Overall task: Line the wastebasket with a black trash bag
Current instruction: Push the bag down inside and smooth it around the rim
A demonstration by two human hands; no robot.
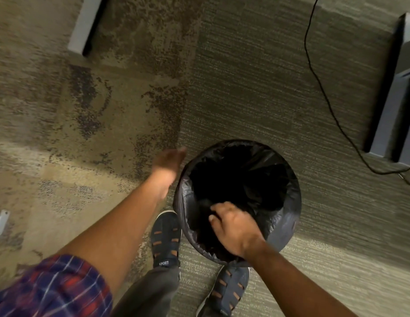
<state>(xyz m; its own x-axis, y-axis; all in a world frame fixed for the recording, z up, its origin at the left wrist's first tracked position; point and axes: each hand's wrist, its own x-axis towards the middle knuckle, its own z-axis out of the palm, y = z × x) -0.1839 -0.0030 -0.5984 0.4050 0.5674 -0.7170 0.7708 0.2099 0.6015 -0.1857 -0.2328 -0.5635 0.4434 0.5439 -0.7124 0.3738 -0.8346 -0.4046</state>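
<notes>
A round wastebasket (288, 227) stands on the carpet just in front of my feet. A black trash bag (240, 177) lies inside it, and its edge is folded over the rim all round. My right hand (233, 227) reaches into the near side of the opening, its fingers curled on the bag's plastic. My left hand (167, 165) hovers blurred just left of the basket's rim, fingers apart and holding nothing. The bottom of the basket is too dark to see.
My two blue shoes (165, 239) stand close against the basket's near side. A black cable (314, 72) runs over the carpet at the right. Grey furniture legs (387, 99) stand at the right and at the top left (85, 26). A small metal bracket (0, 223) lies at the left edge.
</notes>
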